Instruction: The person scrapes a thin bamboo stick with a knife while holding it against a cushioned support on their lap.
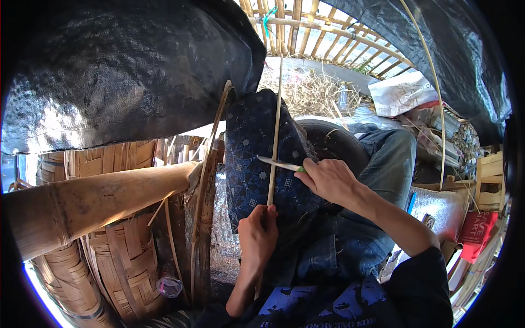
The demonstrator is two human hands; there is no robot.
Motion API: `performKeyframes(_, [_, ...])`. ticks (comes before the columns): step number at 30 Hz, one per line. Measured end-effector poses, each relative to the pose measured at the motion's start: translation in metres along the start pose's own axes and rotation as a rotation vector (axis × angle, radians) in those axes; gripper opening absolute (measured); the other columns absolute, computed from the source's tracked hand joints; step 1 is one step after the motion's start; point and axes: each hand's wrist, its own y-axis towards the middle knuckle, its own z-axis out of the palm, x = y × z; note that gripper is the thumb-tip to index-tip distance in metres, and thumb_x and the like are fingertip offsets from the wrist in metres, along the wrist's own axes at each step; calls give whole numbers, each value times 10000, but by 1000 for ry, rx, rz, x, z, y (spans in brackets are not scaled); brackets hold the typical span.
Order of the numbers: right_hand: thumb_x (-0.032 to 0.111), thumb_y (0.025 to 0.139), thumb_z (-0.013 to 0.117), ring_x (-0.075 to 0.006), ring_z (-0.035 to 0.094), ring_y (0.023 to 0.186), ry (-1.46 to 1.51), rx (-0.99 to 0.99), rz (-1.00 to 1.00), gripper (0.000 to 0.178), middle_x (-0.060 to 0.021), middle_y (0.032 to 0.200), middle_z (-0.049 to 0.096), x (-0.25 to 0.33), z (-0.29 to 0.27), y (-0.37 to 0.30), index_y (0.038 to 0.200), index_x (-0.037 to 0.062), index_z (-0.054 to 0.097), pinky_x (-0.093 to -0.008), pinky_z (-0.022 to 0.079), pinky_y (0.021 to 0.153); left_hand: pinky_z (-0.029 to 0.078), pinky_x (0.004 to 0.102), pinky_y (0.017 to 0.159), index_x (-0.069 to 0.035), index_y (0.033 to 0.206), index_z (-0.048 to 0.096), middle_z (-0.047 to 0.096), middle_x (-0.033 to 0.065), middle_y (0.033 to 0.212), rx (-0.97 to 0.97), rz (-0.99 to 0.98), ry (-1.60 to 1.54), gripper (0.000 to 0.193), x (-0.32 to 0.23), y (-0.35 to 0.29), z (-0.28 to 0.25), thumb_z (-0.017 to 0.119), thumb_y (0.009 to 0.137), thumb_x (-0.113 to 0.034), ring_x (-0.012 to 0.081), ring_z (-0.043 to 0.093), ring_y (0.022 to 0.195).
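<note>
Left hand (258, 232): closed on near end of long, thin, pale bamboo strip (276, 128). Strip lies over dark blue-patterned cloth (246, 158). Right hand (332, 180), apart from left: gripping green-handled steel knife (287, 165), blade across strip. Strip already narrow; blade work apparently mid-course; remainder indeterminable.

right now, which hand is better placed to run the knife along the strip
Probably the right hand: it already holds the knife, set across the strip. The left hand grips the strip nearer the body, so it looks better suited to steadying.
</note>
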Motion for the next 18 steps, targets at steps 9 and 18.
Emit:
performKeyframes(9, [299,949,492,-408,569,537,91,-73,139,370,-201,543,546,-30,12,29,736,-1,527,-486,454,490,426,306,492,30,788,634,625,161,612,-46,136,48,215,5,-13,7,575,893,-148,239,634,526])
performKeyframes(18, [339,945,497,-367,575,465,93,-44,205,438,-178,490,537,11,-5,-13,649,20,547,-473,461,446,443,429,477,-41,771,593,593,145,558,-92,203,451,179,-2,-14,10,582,885,-179,335,605,523])
